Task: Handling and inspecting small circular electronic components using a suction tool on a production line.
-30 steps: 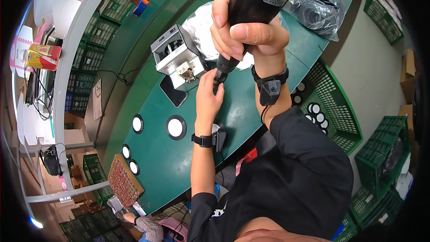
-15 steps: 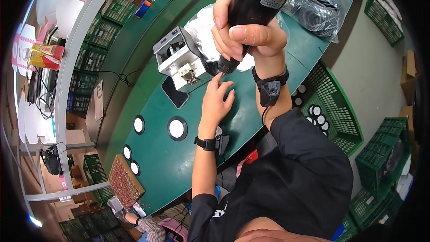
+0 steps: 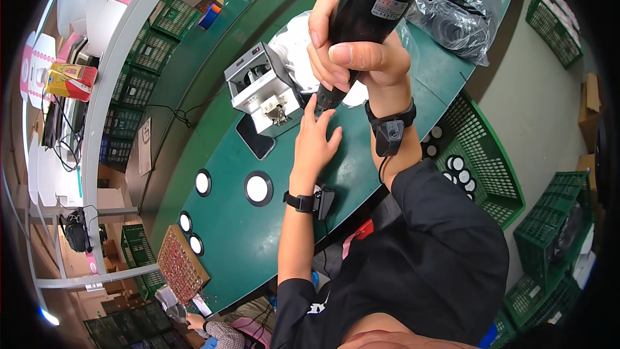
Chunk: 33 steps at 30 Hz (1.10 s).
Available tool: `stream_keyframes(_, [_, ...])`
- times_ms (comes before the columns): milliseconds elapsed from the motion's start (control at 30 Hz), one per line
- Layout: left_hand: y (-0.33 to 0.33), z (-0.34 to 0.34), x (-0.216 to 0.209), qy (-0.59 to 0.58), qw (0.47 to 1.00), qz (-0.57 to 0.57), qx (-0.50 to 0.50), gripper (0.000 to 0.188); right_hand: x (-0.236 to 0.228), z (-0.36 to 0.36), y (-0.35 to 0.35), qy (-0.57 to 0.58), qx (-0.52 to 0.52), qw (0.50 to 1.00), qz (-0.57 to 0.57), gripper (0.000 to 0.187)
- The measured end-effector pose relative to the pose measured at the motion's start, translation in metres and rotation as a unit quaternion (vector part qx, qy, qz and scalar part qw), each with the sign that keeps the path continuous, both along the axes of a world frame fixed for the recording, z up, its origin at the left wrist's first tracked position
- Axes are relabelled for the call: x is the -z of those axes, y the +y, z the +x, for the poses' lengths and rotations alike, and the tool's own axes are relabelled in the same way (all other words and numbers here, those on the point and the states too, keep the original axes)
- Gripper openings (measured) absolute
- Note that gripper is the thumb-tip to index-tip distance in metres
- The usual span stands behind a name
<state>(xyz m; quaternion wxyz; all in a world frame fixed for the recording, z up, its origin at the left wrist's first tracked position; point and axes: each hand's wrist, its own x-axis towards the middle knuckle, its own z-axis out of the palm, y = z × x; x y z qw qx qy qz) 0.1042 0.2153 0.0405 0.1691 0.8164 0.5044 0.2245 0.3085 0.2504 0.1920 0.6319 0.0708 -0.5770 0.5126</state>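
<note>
My right hand (image 3: 361, 58) is wrapped round a black electric screwdriver (image 3: 373, 13), held upright with its nose pointing down at the green table. Beside that nose, my left hand (image 3: 315, 139) reaches in with its fingers apart, the index finger stretched along the tool's lower end. Whatever lies under the bit is hidden by the fingers and the tool. Just left of the left fingertips stands a grey and silver machine (image 3: 261, 87) with a metal fitting on its front. A dark phone (image 3: 256, 137) lies on the table by its base.
Several black-rimmed white discs (image 3: 258, 189) lie on the table (image 3: 239, 245). A clear bag of black parts (image 3: 452, 16) sits far right. A green basket (image 3: 494, 161) with more discs stands right of me. A box of small reddish parts (image 3: 183, 264) and a co-worker's hand (image 3: 195, 321) are lower left.
The left fingers have shifted slightly up along the screwdriver's nose. The right hand keeps its hold on the tool, nearly unmoved. The view has shifted slightly.
</note>
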Motion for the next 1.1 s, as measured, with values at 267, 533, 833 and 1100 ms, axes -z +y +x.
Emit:
stream_keyframes(267, [0.012,0.004,0.013,0.065,0.997,0.020,0.031,0.039,0.000,-0.002,-0.001,-0.003,-0.009,1.000,-0.025,0.026])
stream_keyframes(533, [0.013,0.013,0.015,0.077,0.995,0.055,0.000,0.036,0.000,-0.002,-0.002,0.008,-0.008,0.999,-0.032,0.026])
stream_keyframes(833, [0.015,0.011,0.015,0.110,0.994,0.004,-0.018,0.038,-0.003,-0.009,-0.006,-0.009,-0.007,0.998,-0.068,0.028])
stream_keyframes(1100, [0.003,-0.017,0.009,0.014,1.000,0.002,0.021,0.035,-0.005,-0.011,-0.007,-0.012,-0.023,0.997,-0.076,0.027])
